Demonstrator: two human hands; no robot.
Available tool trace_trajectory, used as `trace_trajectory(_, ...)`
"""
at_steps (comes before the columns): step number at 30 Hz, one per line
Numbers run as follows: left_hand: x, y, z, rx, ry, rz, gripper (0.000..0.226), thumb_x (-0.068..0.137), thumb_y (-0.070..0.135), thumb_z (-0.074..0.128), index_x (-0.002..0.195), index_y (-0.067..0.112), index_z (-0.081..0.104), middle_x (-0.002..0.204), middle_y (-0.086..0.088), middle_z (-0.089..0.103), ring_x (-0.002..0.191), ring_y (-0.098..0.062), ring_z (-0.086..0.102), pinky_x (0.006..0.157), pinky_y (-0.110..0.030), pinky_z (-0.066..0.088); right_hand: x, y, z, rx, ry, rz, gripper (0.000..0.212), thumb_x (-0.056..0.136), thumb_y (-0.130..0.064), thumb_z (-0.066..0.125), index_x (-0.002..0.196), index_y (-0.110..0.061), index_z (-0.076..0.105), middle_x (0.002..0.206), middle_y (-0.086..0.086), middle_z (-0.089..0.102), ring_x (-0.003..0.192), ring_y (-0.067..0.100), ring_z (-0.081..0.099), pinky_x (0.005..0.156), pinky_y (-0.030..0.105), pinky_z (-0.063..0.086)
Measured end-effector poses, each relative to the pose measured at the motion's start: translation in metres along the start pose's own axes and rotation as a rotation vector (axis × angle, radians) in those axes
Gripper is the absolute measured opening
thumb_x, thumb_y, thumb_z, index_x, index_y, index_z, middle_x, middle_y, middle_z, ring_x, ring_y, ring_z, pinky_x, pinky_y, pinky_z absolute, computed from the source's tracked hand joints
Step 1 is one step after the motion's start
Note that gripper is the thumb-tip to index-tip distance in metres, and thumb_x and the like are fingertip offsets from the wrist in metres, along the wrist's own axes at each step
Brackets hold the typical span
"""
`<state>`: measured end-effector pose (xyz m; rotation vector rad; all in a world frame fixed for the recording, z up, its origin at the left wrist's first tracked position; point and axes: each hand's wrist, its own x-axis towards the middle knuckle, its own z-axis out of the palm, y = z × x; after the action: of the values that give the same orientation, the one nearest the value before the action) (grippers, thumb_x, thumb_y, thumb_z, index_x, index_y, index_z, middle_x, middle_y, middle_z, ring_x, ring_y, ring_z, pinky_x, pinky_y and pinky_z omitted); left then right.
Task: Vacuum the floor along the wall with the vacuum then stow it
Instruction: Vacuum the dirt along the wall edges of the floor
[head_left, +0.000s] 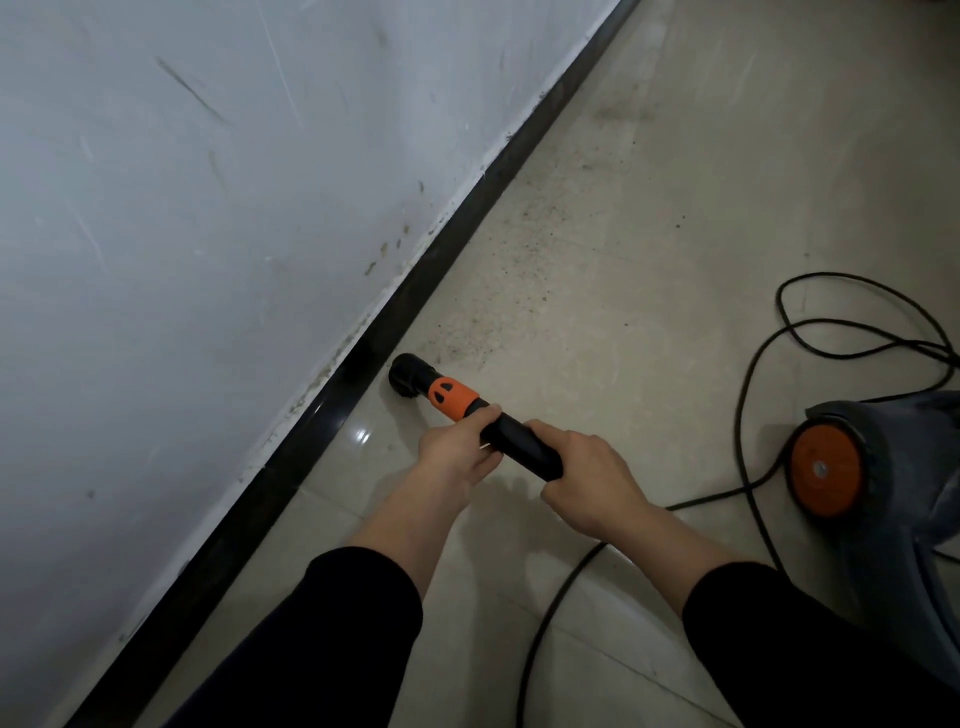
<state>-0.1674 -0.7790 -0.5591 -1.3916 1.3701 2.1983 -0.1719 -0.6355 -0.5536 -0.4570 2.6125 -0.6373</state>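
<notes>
Pale tiled floor (649, 156) meets a scuffed white wall (208, 156) at a black skirting (467, 228). Left grip (457, 452) and right grip (587, 483) both clench the wand (514, 434), its nozzle (410, 376) down just beside the skirting. Dust (519, 260) lies ahead. The cord (736, 421) loops right, and the vacuum body (883, 467) is cut off at the frame's edge.

Person, two arms in view. Black long-sleeved top. left sleeve (332, 634): black, plain fabric, cuff edge ending mid-forearm. right sleeve (779, 644): same black, plain, cuff ending mid-forearm. Forearms, wrists bare beyond cuffs. left hand (457, 452), right hand (589, 483) bare.
</notes>
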Motion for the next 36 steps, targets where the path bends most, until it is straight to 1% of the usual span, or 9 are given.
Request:
trace_trajectory(5,0.006,0.004,-0.011,-0.009,0.028,-0.003,0.043,0.084,0.018,0.074,0.12,0.001,0.057,0.112,-0.015,0.066,0.09,-0.02,0.065,0.062,-0.023,0.053,0.006,-0.011,0.007,-0.035,-0.015,-0.026,0.061,0.08,-0.007,0.049,0.135,-0.032,0.041,0.105,0.005,0.059,0.102,0.032,0.053,0.078,0.038,0.043)
trace_trajectory(7,0.008,0.005,-0.014,-0.007,0.038,-0.002,0.04,0.084,0.015,0.074,0.118,0.002,0.057,0.112,-0.014,0.066,0.091,-0.019,0.065,0.069,-0.024,0.053,0.006,-0.014,0.01,-0.047,-0.017,-0.022,0.063,0.081,-0.007,0.049,0.138,-0.033,0.038,0.107,0.005,0.057,0.104,0.032,0.051,0.08,0.039,0.042)
trace_trajectory(10,0.011,0.004,-0.016,0.016,0.034,-0.006,0.033,0.082,0.011,0.075,0.109,0.003,0.058,0.103,-0.011,0.067,0.089,-0.018,0.064,0.08,-0.028,0.052,0.005,-0.018,0.013,-0.066,-0.011,-0.01,0.064,0.082,-0.007,0.048,0.139,-0.033,0.034,0.108,0.003,0.055,0.104,0.03,0.048,0.083,0.04,0.041)
trace_trajectory(13,0.014,0.003,-0.016,0.028,0.022,-0.014,0.025,0.082,0.009,0.075,0.101,0.005,0.059,0.098,-0.009,0.068,0.089,-0.019,0.065,0.082,-0.032,0.051,0.004,-0.017,0.013,-0.105,-0.003,-0.005,0.066,0.084,-0.007,0.048,0.142,-0.033,0.029,0.114,0.002,0.054,0.106,0.028,0.045,0.084,0.04,0.038)
trace_trajectory(16,0.017,0.004,-0.013,0.022,0.017,-0.012,0.02,0.084,0.008,0.073,0.098,0.006,0.059,0.102,-0.009,0.067,0.092,-0.022,0.065,0.084,-0.034,0.052,0.005,-0.019,0.014,-0.117,0.01,0.012,0.067,0.085,-0.007,0.047,0.143,-0.033,0.026,0.117,0.002,0.053,0.108,0.028,0.043,0.082,0.04,0.034)
trace_trajectory(20,0.021,0.007,-0.008,-0.013,-0.007,-0.008,0.017,0.086,0.007,0.07,0.099,0.004,0.059,0.109,-0.011,0.066,0.088,-0.022,0.066,0.083,-0.033,0.051,0.01,-0.02,0.014,-0.105,0.014,0.039,0.068,0.085,-0.007,0.048,0.143,-0.033,0.025,0.118,0.002,0.052,0.11,0.028,0.043,0.086,0.041,0.035)
trace_trajectory(26,0.025,0.01,0.001,-0.045,-0.015,0.007,0.029,0.086,0.006,0.069,0.112,0.0,0.058,0.113,-0.012,0.066,0.091,-0.023,0.066,0.08,-0.032,0.053,0.02,-0.016,0.011,-0.1,0.02,0.059,0.067,0.086,-0.007,0.048,0.143,-0.033,0.025,0.119,0.001,0.052,0.111,0.027,0.042,0.088,0.042,0.035)
trace_trajectory(31,0.026,0.015,0.007,-0.06,-0.034,0.031,0.024,0.088,0.005,0.068,0.108,0.0,0.057,0.109,-0.012,0.065,0.09,-0.024,0.067,0.081,-0.034,0.054,0.027,-0.016,0.011,-0.086,0.031,0.074,0.065,0.087,-0.009,0.048,0.144,-0.032,0.025,0.119,0.002,0.052,0.111,0.027,0.042,0.09,0.044,0.037)
trace_trajectory(36,0.026,0.014,0.011,-0.059,-0.052,0.04,0.018,0.087,0.004,0.068,0.102,0.001,0.059,0.108,-0.012,0.066,0.086,-0.024,0.068,0.075,-0.032,0.054,0.024,-0.014,0.006,-0.09,0.04,0.083,0.065,0.087,-0.009,0.049,0.143,-0.031,0.026,0.117,0.002,0.052,0.11,0.027,0.043,0.088,0.044,0.036)
